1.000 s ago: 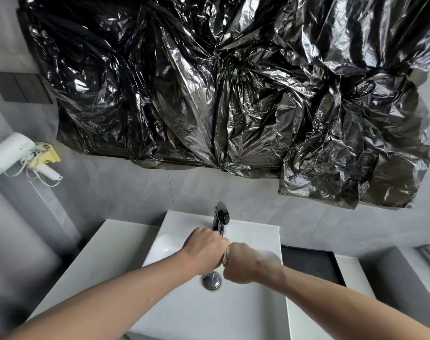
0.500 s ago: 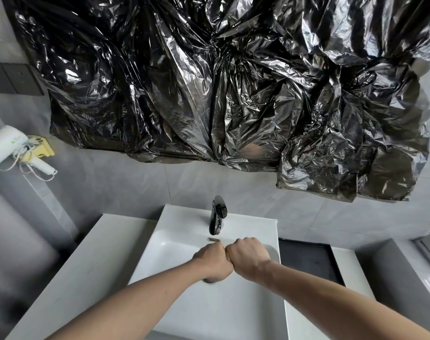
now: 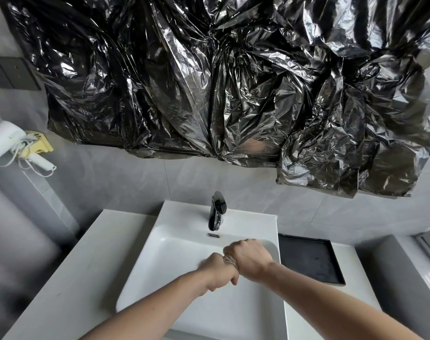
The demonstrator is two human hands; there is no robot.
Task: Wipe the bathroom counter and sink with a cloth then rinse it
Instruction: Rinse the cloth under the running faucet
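Over the white rectangular sink (image 3: 174, 244), my left hand (image 3: 217, 272) and my right hand (image 3: 249, 260) are pressed fist to fist. Both are closed on a small twisted cloth (image 3: 229, 261), of which only a beige strip shows between the fists. The black faucet (image 3: 217, 214) stands at the back of the basin, beyond my hands, and no water is visible from it. The drain is hidden under my hands. White counter (image 3: 79, 273) runs to the left of the sink.
A black tray (image 3: 309, 260) lies on the counter right of the sink. Crumpled black plastic sheeting (image 3: 221, 82) covers the wall above. A white hair dryer (image 3: 3, 141) hangs at the left wall, below a dark switch plate (image 3: 10, 73).
Both fists have moved from right under the faucet toward me and to the right, staying together on the cloth. The drain, visible a second ago, is now covered.
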